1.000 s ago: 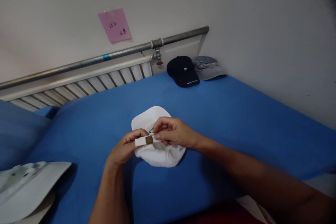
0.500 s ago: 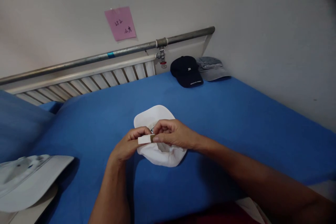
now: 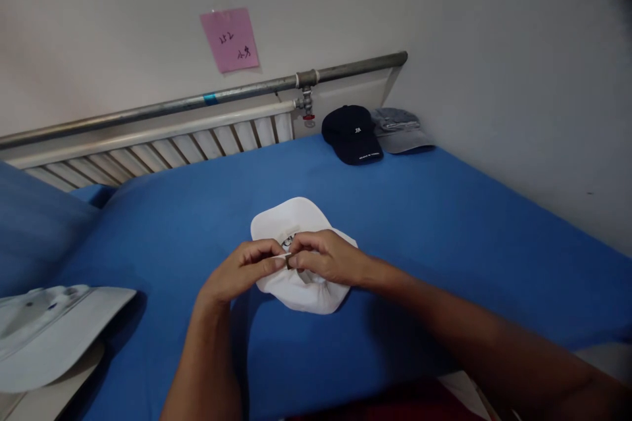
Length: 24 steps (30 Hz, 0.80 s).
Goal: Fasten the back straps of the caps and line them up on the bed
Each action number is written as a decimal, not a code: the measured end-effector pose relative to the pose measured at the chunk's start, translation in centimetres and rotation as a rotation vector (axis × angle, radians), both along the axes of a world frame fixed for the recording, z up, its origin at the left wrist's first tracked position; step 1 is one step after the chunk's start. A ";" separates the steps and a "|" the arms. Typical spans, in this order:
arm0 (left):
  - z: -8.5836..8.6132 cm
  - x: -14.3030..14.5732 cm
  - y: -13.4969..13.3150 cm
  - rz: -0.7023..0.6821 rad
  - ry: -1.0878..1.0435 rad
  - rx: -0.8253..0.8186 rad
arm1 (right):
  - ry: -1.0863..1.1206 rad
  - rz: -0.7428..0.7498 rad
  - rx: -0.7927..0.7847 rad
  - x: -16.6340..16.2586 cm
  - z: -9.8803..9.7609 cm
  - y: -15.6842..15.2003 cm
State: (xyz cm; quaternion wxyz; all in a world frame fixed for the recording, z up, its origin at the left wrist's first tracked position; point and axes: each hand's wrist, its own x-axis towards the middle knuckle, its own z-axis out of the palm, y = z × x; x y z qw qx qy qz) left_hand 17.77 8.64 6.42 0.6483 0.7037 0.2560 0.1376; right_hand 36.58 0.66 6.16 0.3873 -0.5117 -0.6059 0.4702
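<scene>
A white cap point(image 3: 291, 217) lies on the blue bed sheet point(image 3: 419, 210) in front of me, brim pointing away. My left hand point(image 3: 237, 273) and my right hand point(image 3: 323, 258) meet over its near side. Both pinch the cap's white back strap with its small brass buckle point(image 3: 288, 261) between thumb and fingers. Most of the strap is hidden under my fingers.
A dark navy cap point(image 3: 351, 135) and a grey cap point(image 3: 399, 129) lie in the far corner by the wall. A white hat brim point(image 3: 54, 335) sits at the lower left. A radiator point(image 3: 162, 151) and a metal pipe point(image 3: 207, 100) run along the wall under a pink note point(image 3: 230, 39).
My hands have drawn closer together. The white strap that stuck out to the left of the buckle is now almost all covered by my fingers.
</scene>
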 end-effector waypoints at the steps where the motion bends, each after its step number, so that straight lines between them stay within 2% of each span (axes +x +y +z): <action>1: 0.1 0.1 -0.1 -0.007 0.004 0.000 | -0.014 0.007 0.010 0.0 0.0 0.0; 11: 0.8 0.1 -0.7 -0.030 0.045 0.083 | 0.008 -0.015 0.000 -0.4 -0.3 0.0; 19: -0.2 0.6 -0.6 0.061 0.092 0.110 | -0.006 -0.086 0.057 -0.8 -1.3 0.1; 24: -0.4 0.2 -0.2 0.072 0.063 0.043 | 0.001 -0.036 0.038 0.2 -0.6 0.3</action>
